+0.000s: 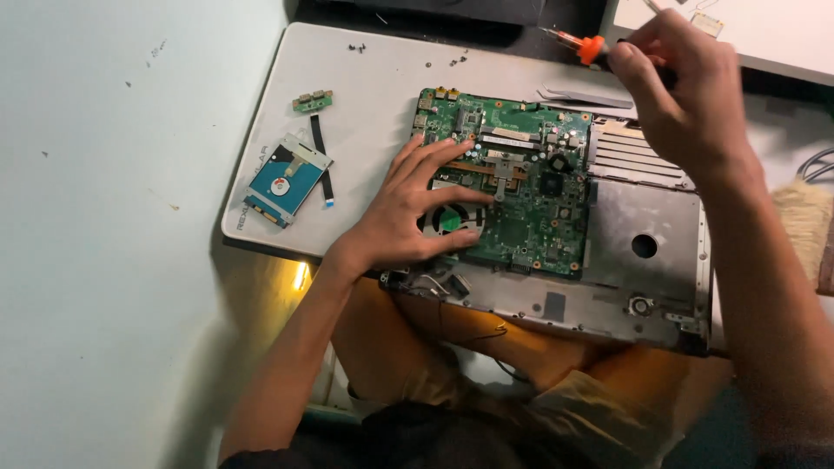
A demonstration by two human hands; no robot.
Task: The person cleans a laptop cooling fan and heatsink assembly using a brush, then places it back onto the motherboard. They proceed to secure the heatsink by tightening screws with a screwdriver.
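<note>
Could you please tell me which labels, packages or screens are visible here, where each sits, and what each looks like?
Hard drive label: on the drive lying left of the green board, rectangular, blue with a white round patch.
Fan sticker: on the fan hub under the left hand, small, green.
No packages or screens show.

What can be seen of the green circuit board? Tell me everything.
The green circuit board lies flat in an open grey laptop chassis, studded with chips, connectors and copper heat pipes. A round fan sits at its lower left corner. The left hand rests spread on it, fingers over the fan and pipes.
</note>
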